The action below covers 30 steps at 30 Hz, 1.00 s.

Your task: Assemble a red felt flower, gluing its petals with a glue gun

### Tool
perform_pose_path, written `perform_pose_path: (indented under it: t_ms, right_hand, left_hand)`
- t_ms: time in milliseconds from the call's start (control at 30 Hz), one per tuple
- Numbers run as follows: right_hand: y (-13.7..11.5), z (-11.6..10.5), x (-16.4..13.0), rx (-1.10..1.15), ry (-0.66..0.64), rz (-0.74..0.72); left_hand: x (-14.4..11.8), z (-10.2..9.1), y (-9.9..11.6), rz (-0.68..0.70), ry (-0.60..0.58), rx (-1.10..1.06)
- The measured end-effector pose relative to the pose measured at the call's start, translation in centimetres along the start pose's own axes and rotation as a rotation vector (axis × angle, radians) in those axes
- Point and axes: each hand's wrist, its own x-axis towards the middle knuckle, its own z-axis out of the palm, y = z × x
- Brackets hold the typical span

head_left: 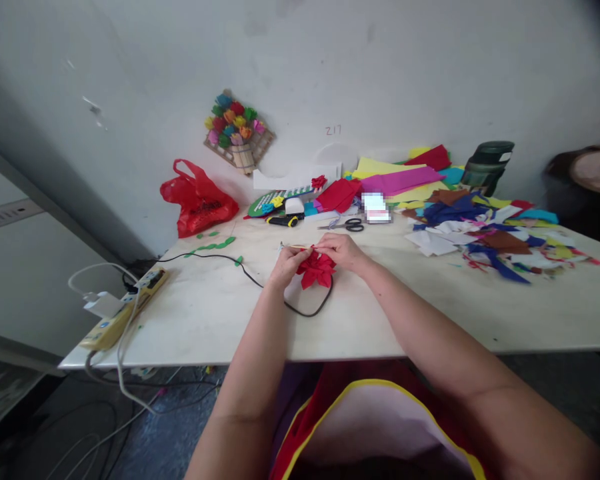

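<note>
Red paper flower (316, 269) sits between both hands near the middle of the white table (220, 313), held just above the top so its petals stay free. From the head camera, the left hand (289, 265) pinches the flower's left side together with a thin stick (295, 247) that pokes out toward the wall, probably to steady the stem; the right hand (341, 251) grips the flower's upper edge with its fingertips. A black cable (260, 283) loops on the table right under the flower. Scissors (349, 225) lie a little farther back, a heap of coloured paper scraps (485, 237) spreads to the right, and a power strip (125, 308) rests at the left edge. Bare tabletop lies between the hands and the near edge, leaving room to move.
</note>
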Motion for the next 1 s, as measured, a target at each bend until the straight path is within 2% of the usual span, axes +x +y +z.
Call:
perform_pose_path:
  t_ms: [700,1000]
  right_hand:
    - [0.1,0.3,0.0,0.137,0.075,0.163]
    - [0.0,0.3,0.0,0.172,0.107,0.14]
  left_hand:
    - [0.4,0.1,-1.0,-0.045,0.046,-0.116]
    - [0.6,0.2,-1.2,-0.031,0.058,-0.116]
